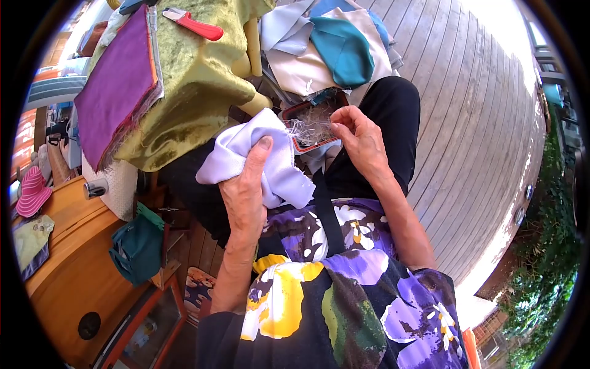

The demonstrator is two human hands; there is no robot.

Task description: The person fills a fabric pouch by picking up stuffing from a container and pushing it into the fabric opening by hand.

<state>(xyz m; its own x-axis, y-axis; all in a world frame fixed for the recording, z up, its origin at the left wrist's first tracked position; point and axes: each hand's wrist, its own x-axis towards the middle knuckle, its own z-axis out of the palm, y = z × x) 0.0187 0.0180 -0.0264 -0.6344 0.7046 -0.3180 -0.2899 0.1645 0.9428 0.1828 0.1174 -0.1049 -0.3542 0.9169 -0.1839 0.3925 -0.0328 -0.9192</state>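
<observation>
My left hand (246, 190) is closed around a bunched piece of pale lavender fabric (279, 166), its thumb pressed on top. Loose white threads (300, 130) stick out from the fabric's upper right edge. To the right, my right hand (361, 140) has its thumb and forefinger pinched together, with fine threads trailing near the fingertips; the strands between the hands are thin and hard to follow. Beneath them sits a red-rimmed tray (297, 149) containing a tangle of pale thread scraps (316, 117).
A table under olive velvet (203, 80) holds a red-handled knife (195, 24) and stacked purple fabric (120, 86). Teal fabric (341, 52) lies on a pile of cream and blue cloths ahead. Wooden decking (473, 135) spreads right; a wooden cabinet (80, 277) stands left.
</observation>
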